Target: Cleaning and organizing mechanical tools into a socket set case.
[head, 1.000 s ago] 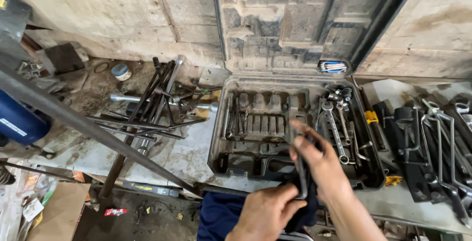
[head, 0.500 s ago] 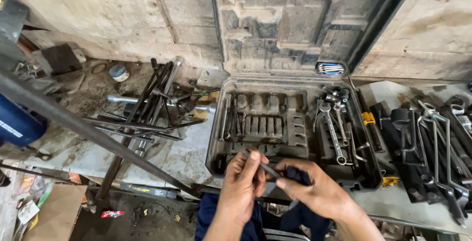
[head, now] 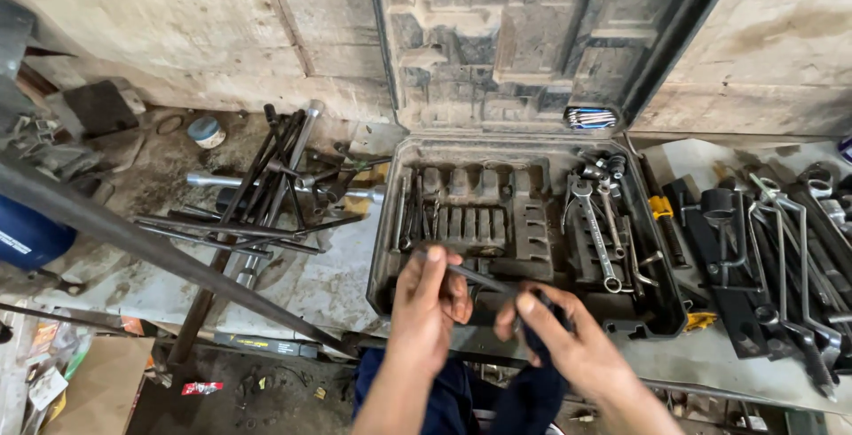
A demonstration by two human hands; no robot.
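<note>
My left hand (head: 432, 297) pinches one end of a thin dark rod (head: 479, 277), fingers closed on it. My right hand (head: 561, 337) grips the rod's other end through a dark blue cloth (head: 537, 382). Rod sits level, just above the front edge of the open tool case (head: 532, 240). Wrenches (head: 596, 231) lie in the case's right side; loose bars (head: 257, 204) are on the counter (head: 319, 284) to the left.

Workshop: grimy bench, open tool case (head: 532, 249), wrenches (head: 596, 231)

A rough concrete wall (head: 222, 35) backs the dusty, daylit workbench (head: 319, 284).
</note>
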